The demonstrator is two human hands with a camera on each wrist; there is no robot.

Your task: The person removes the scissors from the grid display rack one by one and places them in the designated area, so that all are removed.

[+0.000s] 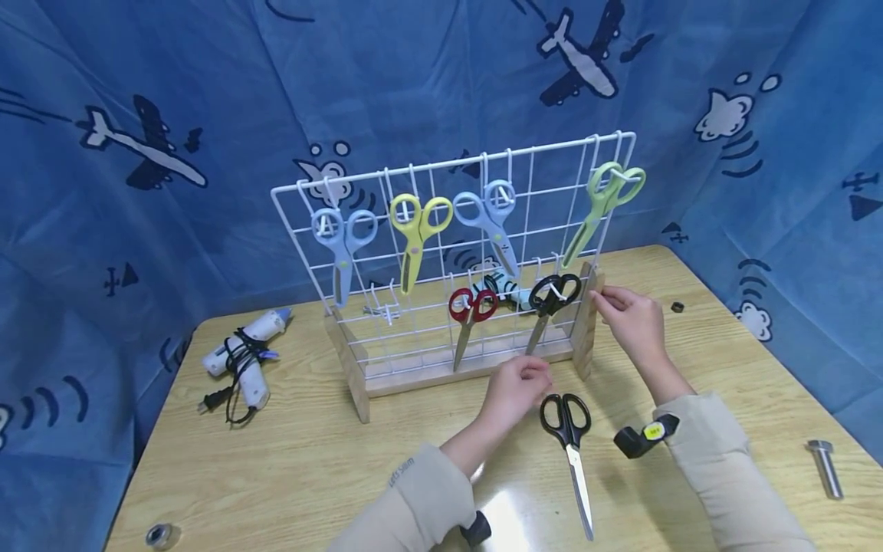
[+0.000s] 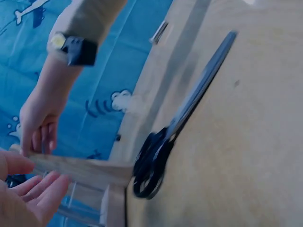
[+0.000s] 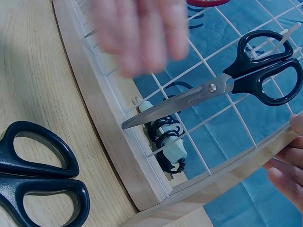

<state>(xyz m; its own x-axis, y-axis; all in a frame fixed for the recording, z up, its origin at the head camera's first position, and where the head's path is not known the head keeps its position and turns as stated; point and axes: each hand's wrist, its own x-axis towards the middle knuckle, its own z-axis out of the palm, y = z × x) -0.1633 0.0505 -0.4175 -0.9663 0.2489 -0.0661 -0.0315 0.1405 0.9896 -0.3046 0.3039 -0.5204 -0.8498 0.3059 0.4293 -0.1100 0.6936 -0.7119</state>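
Observation:
My left hand (image 1: 512, 389) is in front of the white wire rack (image 1: 414, 165), just behind the handles of a black-handled pair of scissors (image 1: 567, 429) lying on the table. Thumb and fingers of that hand stand apart with nothing between them in the left wrist view, and the hand is blurred in the right wrist view. My right hand (image 1: 631, 316) pinches the rack's right wooden end post (image 1: 586, 322), its thumb on the near side and fingers behind. Beside that post, another black-handled pair of scissors (image 3: 189, 99) hangs from a hook, blades downward.
Hanging on the rack are red scissors (image 1: 472, 307), yellow scissors (image 1: 414, 238), green scissors (image 1: 600, 203) and two light-blue pairs. A white glue gun (image 1: 251, 356) lies left, a pale one (image 1: 507, 290) behind the rack. A bolt (image 1: 825, 469) and nut (image 1: 160, 535) lie nearer the front.

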